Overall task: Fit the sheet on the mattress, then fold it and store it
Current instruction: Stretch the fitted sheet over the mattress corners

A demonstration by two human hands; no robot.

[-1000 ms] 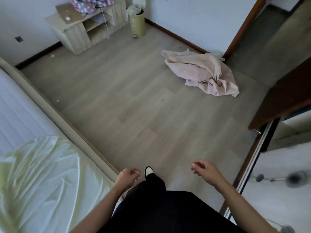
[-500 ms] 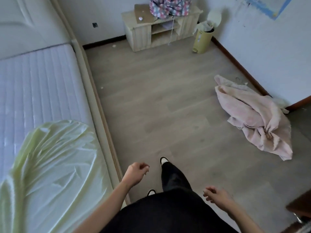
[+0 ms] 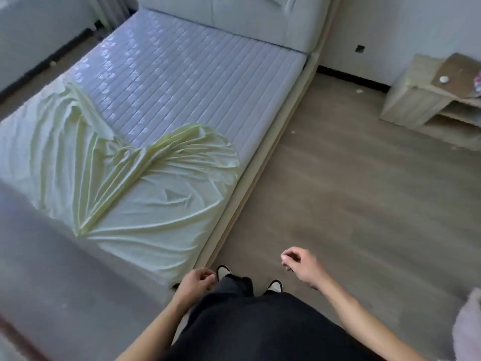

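Note:
A pale yellow-green sheet (image 3: 135, 194) covers the near end of the quilted white mattress (image 3: 187, 74), wrinkled, with its far edge bunched toward the middle. The far half of the mattress is bare. I stand at the near right corner of the bed. My left hand (image 3: 195, 281) hangs by that corner with loosely curled fingers, holding nothing. Over the floor, my right hand (image 3: 300, 264) is also loosely curled and holds nothing. Neither hand touches the sheet.
A padded headboard (image 3: 247, 16) rises at the far end of the bed. The cream bed frame rail (image 3: 273, 142) runs along the wood floor (image 3: 351, 191). A light wooden side cabinet (image 3: 426, 92) stands at the right wall. Pink cloth (image 3: 468, 324) shows at the right edge.
My view has swung left from the floor and the pink cloth to the whole bed. My hands stay low, loosely curled and holding nothing.

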